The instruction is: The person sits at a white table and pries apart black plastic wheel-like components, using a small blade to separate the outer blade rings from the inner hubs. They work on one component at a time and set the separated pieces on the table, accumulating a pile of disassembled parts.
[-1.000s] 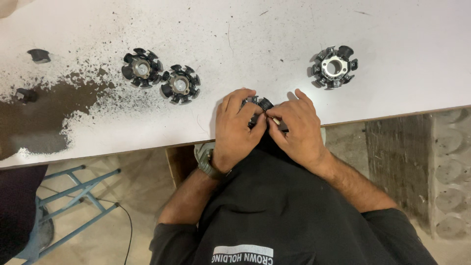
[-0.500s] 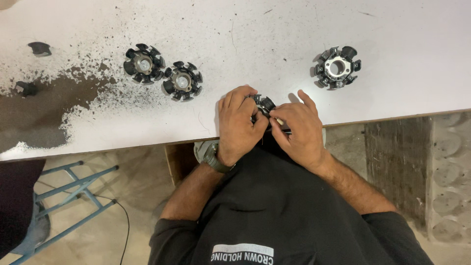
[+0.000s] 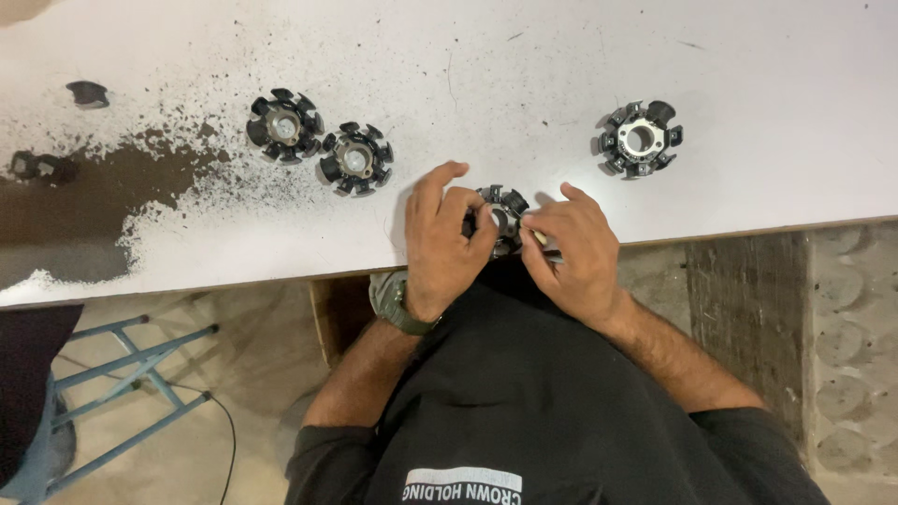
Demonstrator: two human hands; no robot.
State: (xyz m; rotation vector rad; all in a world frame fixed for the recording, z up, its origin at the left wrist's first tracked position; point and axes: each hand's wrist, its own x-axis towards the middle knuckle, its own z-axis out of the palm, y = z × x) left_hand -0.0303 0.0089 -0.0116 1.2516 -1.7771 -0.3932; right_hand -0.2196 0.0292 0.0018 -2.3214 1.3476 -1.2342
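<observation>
Head view: our left hand (image 3: pixel 444 245) and right hand (image 3: pixel 572 254) were both closed on one black toothed stator core (image 3: pixel 500 213) at the near edge of the white table (image 3: pixel 767 84). Two like cores (image 3: pixel 283 124) (image 3: pixel 355 158) lay far left, a third (image 3: pixel 639 139) far right. We judged that a slackened pinch at that edge could drop the core off the table.

**Open table between scattered parts**

Two toothed black rings (image 3: pixel 284 125) (image 3: pixel 355 159) sit touching left of the hands (image 3: pixel 447 241) (image 3: pixel 572 252); a third ring (image 3: pixel 640 139) stands well right. Bare white table (image 3: pixel 776 112) lies between and beyond; dark grit (image 3: pixel 103 192) covers the left.
</observation>
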